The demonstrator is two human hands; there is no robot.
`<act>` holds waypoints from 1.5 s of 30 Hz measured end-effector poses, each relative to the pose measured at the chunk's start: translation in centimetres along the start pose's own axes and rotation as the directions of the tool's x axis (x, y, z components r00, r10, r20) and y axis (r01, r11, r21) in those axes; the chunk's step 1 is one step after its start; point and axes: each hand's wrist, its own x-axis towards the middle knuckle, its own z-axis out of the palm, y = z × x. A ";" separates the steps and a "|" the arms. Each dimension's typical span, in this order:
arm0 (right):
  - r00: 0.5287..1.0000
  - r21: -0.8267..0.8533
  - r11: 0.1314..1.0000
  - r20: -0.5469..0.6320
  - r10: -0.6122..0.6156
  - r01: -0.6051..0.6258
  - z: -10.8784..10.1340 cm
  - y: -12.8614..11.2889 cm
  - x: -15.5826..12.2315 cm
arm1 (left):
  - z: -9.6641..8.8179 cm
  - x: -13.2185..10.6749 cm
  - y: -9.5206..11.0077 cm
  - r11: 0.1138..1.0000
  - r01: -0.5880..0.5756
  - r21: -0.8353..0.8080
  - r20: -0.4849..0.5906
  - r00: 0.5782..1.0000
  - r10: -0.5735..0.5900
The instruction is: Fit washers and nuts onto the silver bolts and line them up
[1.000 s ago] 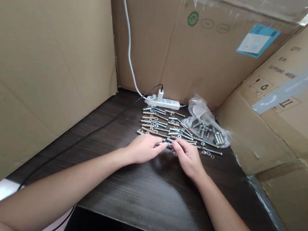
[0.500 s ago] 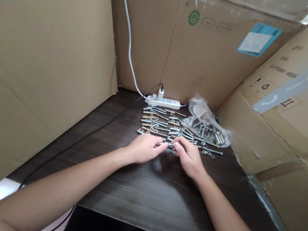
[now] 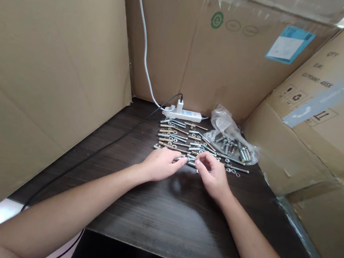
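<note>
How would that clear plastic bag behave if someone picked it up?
The bag looks floppy, given its crumpled folds. It would probably feel heavy and sag, since metal pieces show inside. Those might slide about, being loosely jumbled.

Plain cardboard (image 3: pixel 48 50) is filling left of frame. Back cardboard (image 3: pixel 162 41) is showing green logo (image 3: pixel 217 20) at top centre, blue-and-white label (image 3: pixel 290 45) at upper right. White power strip (image 3: pixel 188 115) is lying mid-frame; black cable (image 3: pixel 104 149) is trailing toward lower left. Printed cardboard (image 3: pixel 343 124) is standing at right.
</note>
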 end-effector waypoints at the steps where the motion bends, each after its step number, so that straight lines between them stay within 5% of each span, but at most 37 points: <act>1: 1.000 -0.018 1.000 0.003 0.000 0.000 -0.1 0.1 0.1 | -0.1 0.1 -0.1 1.000 0.012 -0.001 -0.023 1.000 -0.012; 4: 0.997 -0.175 0.984 0.070 -0.014 0.027 -0.4 -0.2 0.1 | -0.4 0.3 -0.5 0.999 0.042 -0.013 -0.100 0.994 -0.043; 8: 0.950 -0.432 0.879 0.304 -0.068 0.202 -0.4 -1.7 -0.5 | -0.7 0.3 -0.6 0.998 0.032 -0.047 -0.157 0.987 -0.039; 14: 0.888 -0.483 0.836 0.459 -0.013 0.262 0.2 -2.5 -1.3 | -0.4 0.3 -0.6 0.999 0.023 -0.040 -0.153 0.988 -0.029; 26: 0.891 -0.581 0.752 0.453 -0.021 0.313 0.3 -2.2 -0.9 | -0.3 0.3 -0.7 1.000 0.005 -0.019 -0.126 0.992 -0.008; 30: 0.926 -0.558 0.794 0.378 -0.016 0.242 -0.3 -2.3 -0.7 | -0.2 0.3 -0.7 1.000 -0.011 -0.024 -0.105 0.994 0.009; 35: 0.993 -0.412 0.903 0.065 -0.100 0.118 -0.9 -1.9 -0.3 | -0.1 0.2 -0.5 0.997 -0.060 -0.055 -0.033 0.998 0.058; 45: 0.981 -0.236 0.952 0.062 -0.184 0.193 -0.5 -1.6 -0.2 | 0.2 0.0 -0.5 0.994 -0.102 -0.048 0.009 0.995 0.103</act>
